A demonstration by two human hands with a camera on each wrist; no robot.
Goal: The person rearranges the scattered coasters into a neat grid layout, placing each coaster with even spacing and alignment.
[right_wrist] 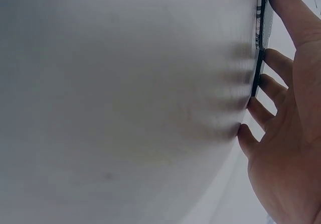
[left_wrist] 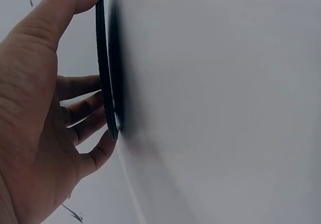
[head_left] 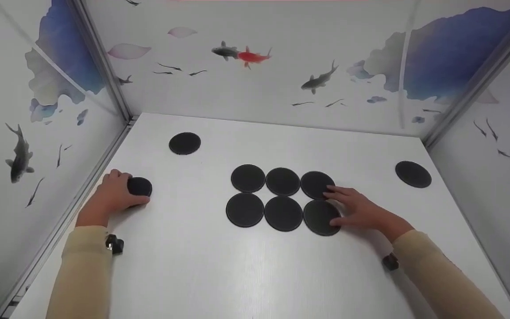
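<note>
At the left of the table, my left hand (head_left: 115, 192) grips a black round disc (head_left: 140, 187) between thumb and fingers. The left wrist view shows this disc (left_wrist: 104, 68) edge-on, tilted, with a dark shadow on the white surface beside it. Several like discs lie flat mid-table in two rows of three, edges close together or touching. My right hand (head_left: 359, 210) rests at their right end, fingers spread. Its fingertips touch the upper right disc (head_left: 317, 184), and the thumb lies on the lower right disc (head_left: 320, 217). In the right wrist view some fingertips (right_wrist: 243, 131) touch the tabletop.
One more black disc (head_left: 185, 143) lies at the back left of the white table (head_left: 255, 274), another disc (head_left: 413, 174) at the far right. Panels with painted fish, such as the back wall (head_left: 281, 97), enclose the table at the left, back and right.
</note>
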